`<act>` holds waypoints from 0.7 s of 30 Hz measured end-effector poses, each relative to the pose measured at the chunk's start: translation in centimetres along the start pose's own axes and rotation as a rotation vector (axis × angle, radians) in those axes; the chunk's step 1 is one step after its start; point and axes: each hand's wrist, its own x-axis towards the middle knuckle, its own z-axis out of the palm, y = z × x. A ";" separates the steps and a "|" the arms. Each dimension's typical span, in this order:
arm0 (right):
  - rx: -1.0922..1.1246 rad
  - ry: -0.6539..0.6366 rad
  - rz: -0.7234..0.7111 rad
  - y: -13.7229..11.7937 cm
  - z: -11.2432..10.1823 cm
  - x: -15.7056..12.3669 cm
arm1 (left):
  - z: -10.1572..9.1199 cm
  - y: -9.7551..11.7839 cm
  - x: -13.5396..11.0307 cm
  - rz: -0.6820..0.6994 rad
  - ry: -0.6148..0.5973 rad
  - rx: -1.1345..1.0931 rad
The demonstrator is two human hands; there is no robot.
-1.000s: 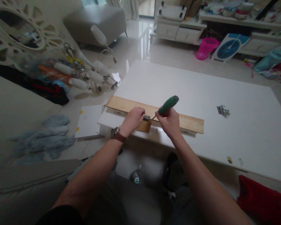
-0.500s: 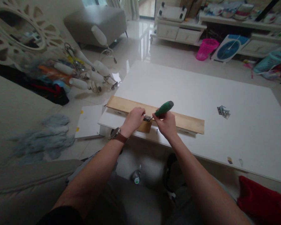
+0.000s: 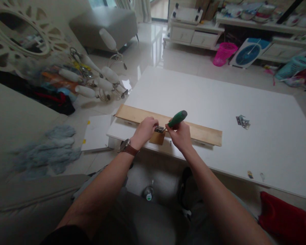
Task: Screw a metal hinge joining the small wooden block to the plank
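Observation:
My right hand [image 3: 180,133] is closed around a screwdriver [image 3: 177,118] with a green handle and dark end, held tilted. Its shaft reaches down-left to a small metal hinge [image 3: 159,129] at the near edge of a long wooden board [image 3: 201,131]. Pinched fingers of my left hand [image 3: 146,128] hold the left side of this hinge; the fingertips are partly hidden. Below the hinge is a small brown wooden piece [image 3: 156,138]. A screw [image 3: 170,143] stands just left of my right wrist. The board lies on a large white panel [image 3: 188,88].
Several loose metal hinges [image 3: 242,121] lie on the panel at right. A small yellow-and-black item [image 3: 250,174] sits near its front edge. Beyond are a pink basket [image 3: 224,54] and a blue-and-white fan [image 3: 248,52]. Lamp arms [image 3: 99,85] stand at left; a bottle [image 3: 148,193] is on the floor.
The screwdriver handle has shifted very slightly left and tilted a little. Both hands stay at the hinge; nothing has been let go.

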 end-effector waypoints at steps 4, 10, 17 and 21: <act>0.000 -0.006 0.006 0.0 0.0 0.0 | -0.2 0.3 0.0 -0.020 0.004 -0.008; 0.011 -0.009 -0.003 0.1 0.1 0.0 | 0.1 0.3 0.0 -0.039 0.033 0.006; 0.015 -0.017 0.005 0.5 0.3 0.0 | 0.2 -0.4 0.2 0.015 0.000 -0.032; 0.008 -0.014 0.003 0.4 0.2 0.0 | -0.1 0.3 0.1 -0.028 0.005 -0.011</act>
